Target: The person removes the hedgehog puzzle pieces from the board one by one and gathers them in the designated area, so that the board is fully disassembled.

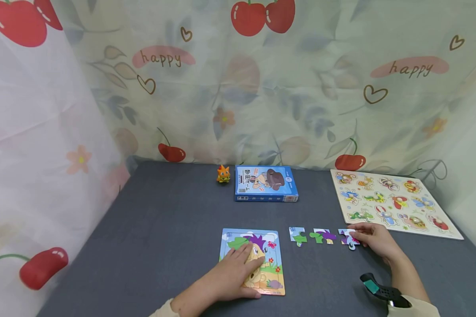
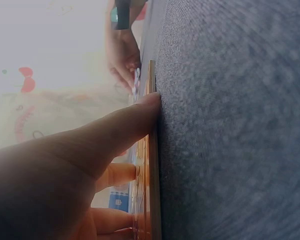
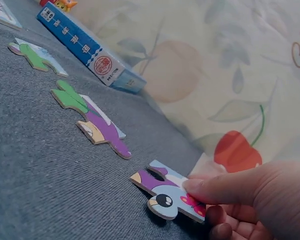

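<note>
Cream sleeves (image 1: 415,308), black wristband (image 1: 386,292) (teal panel (image 1: 370,287)).

grey table (image 1: 174,220) bears puzzle board (image 1: 273,272), puzzle pieces (image 1: 322,236), insect board (image 1: 388,194), box (image 1: 265,182), figurine (image 1: 223,175)

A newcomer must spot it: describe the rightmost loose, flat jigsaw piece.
Find the large, flat, cream board covered in cartoon bugs. From its near left corner, a row of three flat, colourful jigsaw pieces runs left; take the rightmost piece, pinched in the right grip. Unlike its neighbours, it bears a pink butterfly.
</note>
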Tool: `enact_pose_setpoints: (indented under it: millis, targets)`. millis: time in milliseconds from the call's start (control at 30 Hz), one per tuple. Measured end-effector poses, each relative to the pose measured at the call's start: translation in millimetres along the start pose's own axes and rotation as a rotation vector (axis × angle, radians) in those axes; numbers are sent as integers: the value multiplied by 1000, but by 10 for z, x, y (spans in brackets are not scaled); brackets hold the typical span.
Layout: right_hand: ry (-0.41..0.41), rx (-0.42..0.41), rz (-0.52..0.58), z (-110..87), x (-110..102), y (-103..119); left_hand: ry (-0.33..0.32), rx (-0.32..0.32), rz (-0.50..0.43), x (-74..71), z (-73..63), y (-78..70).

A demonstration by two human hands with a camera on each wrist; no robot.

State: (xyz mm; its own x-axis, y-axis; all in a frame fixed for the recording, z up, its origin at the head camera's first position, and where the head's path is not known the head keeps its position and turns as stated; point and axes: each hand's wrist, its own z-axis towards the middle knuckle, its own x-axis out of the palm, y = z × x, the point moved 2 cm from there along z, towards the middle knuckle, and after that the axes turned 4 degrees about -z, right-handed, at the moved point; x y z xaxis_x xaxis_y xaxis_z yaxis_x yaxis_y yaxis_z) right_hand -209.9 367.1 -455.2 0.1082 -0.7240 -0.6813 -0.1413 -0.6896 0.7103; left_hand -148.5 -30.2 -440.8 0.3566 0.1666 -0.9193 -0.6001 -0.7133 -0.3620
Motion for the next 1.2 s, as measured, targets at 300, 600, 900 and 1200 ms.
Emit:
enact_pose_setpoints:
  millis: [300,600,900,1200]
  targets:
    - [-37,24,-4,-20,13,11,-13,15,22,7,8,10]
    - [-69,-9,-34,-28,51,39,-26,20,25,-7,-12,2]
    - [-84,-9,-39,-35,67,49,-11,13,17,-9,-10,-3]
    - [-53,-8,-45,-41,67,49,-4,8,17,0,-5,-5]
